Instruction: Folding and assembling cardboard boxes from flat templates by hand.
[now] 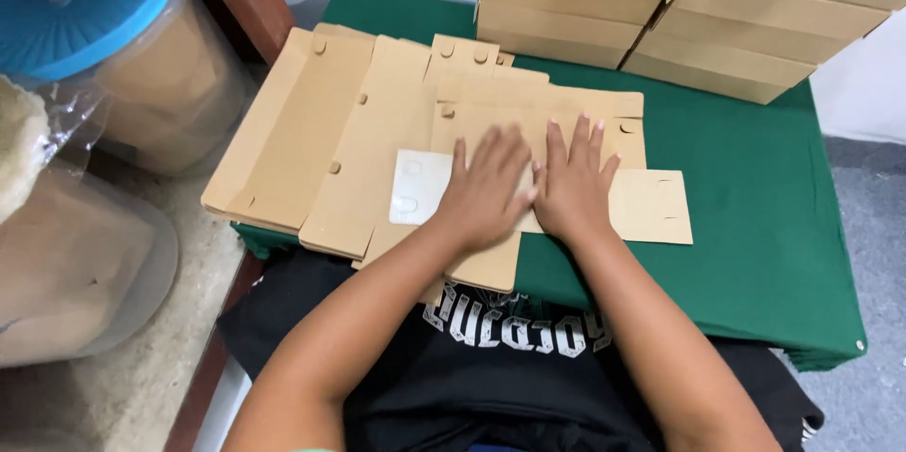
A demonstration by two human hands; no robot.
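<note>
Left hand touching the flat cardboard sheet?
Touching. Head view shows the left hand lying palm-down on the flat cardboard sheet, with no gap visible.

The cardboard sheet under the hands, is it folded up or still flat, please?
Flat: the cardboard sheet lies spread on the green table, with both hands pressing on it.

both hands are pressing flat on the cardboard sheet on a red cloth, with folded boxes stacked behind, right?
Not quite: the cloth is green, not red, as the head view shows. The left hand and right hand do press flat on the cardboard sheet, with folded boxes stacked behind.
</note>
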